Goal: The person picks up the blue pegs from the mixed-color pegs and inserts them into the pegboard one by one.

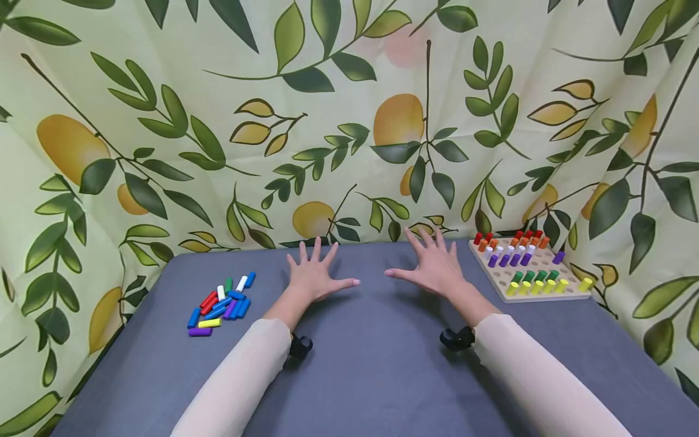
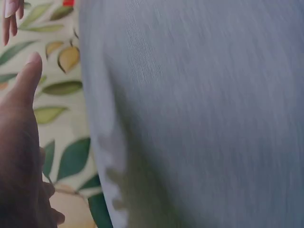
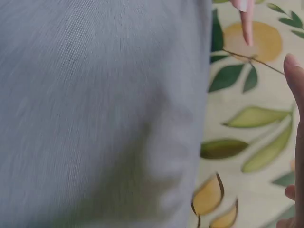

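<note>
Both hands hover over the grey table with fingers spread and nothing held. My left hand [image 1: 313, 276] is left of centre, its thumb pointing toward the other hand. To its left lies a loose group of coloured pegs [image 1: 218, 308]: blue, red, white, green, purple and yellow. My right hand [image 1: 434, 267] is right of centre, nearest to a wooden pegboard [image 1: 494, 280]. Rows of red, orange, white, purple, green and yellow pegs stand in the board, with some bare holes. In the left wrist view the left hand [image 2: 21, 142] shows at the edge; the right wrist view catches the right thumb [image 3: 295, 80].
A grey cloth covers the table [image 1: 371, 376]. Behind and beside it hangs a curtain [image 1: 338, 121] printed with leaves and fruit. The pegboard stands near the table's back right edge. Each wrist wears a black band, the left one [image 1: 300, 346] and the right one [image 1: 457, 338].
</note>
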